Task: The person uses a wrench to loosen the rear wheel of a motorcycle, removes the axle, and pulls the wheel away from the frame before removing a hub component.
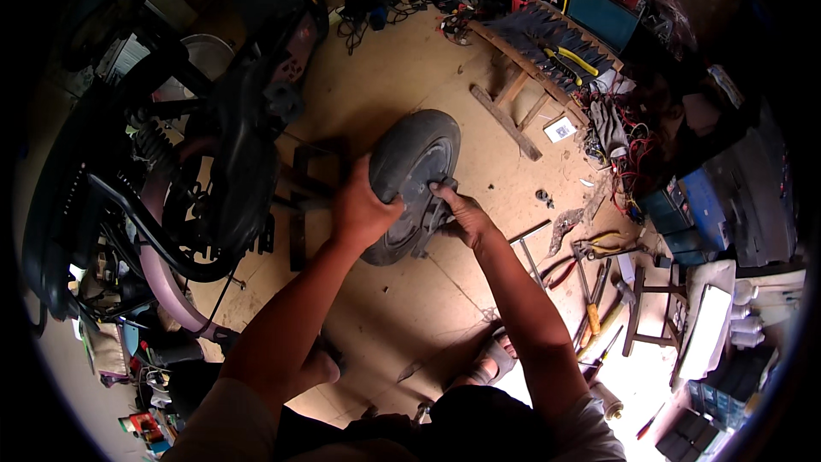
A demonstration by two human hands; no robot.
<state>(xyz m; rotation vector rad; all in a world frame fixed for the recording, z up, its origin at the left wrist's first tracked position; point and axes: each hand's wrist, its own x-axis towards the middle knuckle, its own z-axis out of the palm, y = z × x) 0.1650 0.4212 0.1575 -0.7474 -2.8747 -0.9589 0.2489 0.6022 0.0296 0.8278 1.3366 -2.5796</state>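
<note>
A small black scooter wheel with its tyre is held up in front of me, tilted, its hub side turned to the right. My left hand grips the tyre's left edge, the thumb laid across the sidewall. At the hub, my right hand has its thumb pressed on a dark part near the axle; its other fingers go behind a dark bracket-like piece and are partly hidden. Beside the wheel on the left stands a partly stripped scooter with a black tubular bar.
Pliers, a hammer and several screwdrivers lie on the floor to the right. A wooden stool carrying yellow-handled pliers stands far right. Tangled cables lie at the back. Batteries line the right side.
</note>
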